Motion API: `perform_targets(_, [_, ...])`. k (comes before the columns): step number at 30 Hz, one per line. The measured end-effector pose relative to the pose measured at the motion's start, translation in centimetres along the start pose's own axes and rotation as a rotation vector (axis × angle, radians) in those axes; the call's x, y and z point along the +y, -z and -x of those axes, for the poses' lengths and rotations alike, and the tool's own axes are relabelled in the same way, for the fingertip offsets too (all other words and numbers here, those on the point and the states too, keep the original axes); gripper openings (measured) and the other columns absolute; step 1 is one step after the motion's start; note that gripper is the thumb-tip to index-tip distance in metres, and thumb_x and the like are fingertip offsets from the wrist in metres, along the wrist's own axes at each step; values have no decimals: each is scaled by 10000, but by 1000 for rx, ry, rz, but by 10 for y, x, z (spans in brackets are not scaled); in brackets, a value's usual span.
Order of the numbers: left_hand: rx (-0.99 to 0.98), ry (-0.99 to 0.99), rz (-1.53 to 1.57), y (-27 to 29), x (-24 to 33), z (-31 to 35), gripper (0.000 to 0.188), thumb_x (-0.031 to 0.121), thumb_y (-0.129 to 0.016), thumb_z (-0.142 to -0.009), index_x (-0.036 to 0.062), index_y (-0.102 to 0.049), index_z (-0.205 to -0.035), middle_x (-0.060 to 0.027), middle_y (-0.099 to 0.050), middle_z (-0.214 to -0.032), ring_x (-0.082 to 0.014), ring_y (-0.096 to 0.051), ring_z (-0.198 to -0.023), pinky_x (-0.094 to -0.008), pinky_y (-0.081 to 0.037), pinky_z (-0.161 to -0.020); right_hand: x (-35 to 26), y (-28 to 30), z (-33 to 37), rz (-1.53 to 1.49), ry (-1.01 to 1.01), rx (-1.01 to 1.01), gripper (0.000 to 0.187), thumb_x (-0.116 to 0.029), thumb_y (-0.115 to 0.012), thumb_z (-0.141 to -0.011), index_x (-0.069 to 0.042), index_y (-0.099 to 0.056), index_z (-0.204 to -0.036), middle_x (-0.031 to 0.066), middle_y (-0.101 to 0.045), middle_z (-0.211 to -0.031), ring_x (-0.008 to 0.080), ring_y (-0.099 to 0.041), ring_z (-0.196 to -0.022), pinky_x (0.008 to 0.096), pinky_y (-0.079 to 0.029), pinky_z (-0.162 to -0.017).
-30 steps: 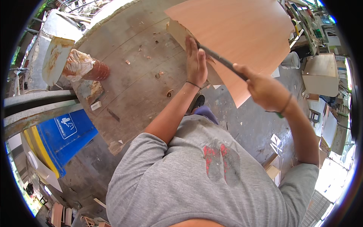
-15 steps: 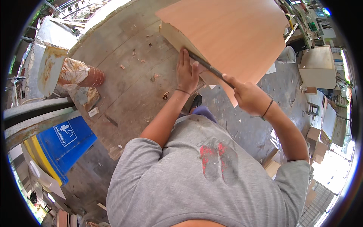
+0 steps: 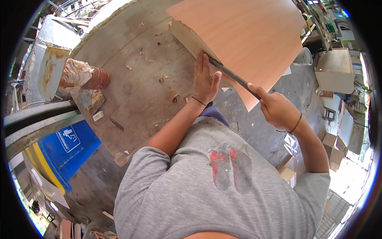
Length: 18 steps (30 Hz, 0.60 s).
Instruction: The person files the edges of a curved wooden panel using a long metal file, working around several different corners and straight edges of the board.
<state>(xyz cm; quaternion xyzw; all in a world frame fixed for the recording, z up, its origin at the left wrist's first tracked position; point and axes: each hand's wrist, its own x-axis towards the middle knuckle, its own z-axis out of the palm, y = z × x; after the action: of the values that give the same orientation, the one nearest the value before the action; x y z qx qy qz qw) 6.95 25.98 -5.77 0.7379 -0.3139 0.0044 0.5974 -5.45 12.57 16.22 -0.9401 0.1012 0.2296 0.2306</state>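
Observation:
A large sheet of pinkish-tan veneer point(image 3: 246, 44) lies over a pale wooden box point(image 3: 189, 38), overhanging with a ragged edge. Along that edge runs a long, dark, flat file point(image 3: 234, 77). My right hand point(image 3: 280, 109) is wrapped round the file's near end, index finger stretched along it. Beside the far end, my left hand point(image 3: 206, 81) lies with straight fingers against the box's side, thumb apart. Whether its fingertips also touch the file cannot be made out. The file's tip is partly hidden by the left fingers.
Wood scraps and chips litter the grey floor. To the left are a blue bin point(image 3: 69, 137) with a yellow rim and a reddish-brown cylinder point(image 3: 95, 77) wrapped in plastic. A white bucket point(image 3: 304, 57) and a wooden cabinet point(image 3: 334, 71) stand on the right.
My right hand has drawn the file toward the lower right along the veneer edge. My left hand has shifted right along the box's side. The veneer has barely moved.

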Motion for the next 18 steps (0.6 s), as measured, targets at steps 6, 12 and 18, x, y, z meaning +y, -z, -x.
perform_targets(6, [-63, 25, -46, 0, -14, 10, 831, 529, -400, -962, -146, -245, -1422, -337, -216, -1497, -473, -239, -1387, -526, -209, -1133, -14, -2, 0, 15, -101, -83, 525, -32, -459, -880, -112, -401, -1396, 258, -620, -806, 436, -613, -745, 510, -464, -702])
perform_targets(12, [-34, -48, 1, -10, -11, 17, 846, 535, -393, -968, -149, -213, -1432, -338, -183, -1509, -468, -197, -1407, -495, -193, -1149, 6, -26, 5, 43, -109, -48, 512, -60, -455, -877, -109, -424, -1386, 248, -638, -792, 433, -623, -725, 515, -474, -686])
perform_targets(18, [-37, 24, 110, 11, 12, 2, 855, 555, -357, -975, -134, -184, -1451, -325, -146, -1527, -443, -145, -1436, -478, -153, -1167, -27, 12, 13, 53, -160, -83, 522, -53, -480, -865, -111, -442, -1382, 233, -639, -768, 428, -621, -703, 510, -478, -676])
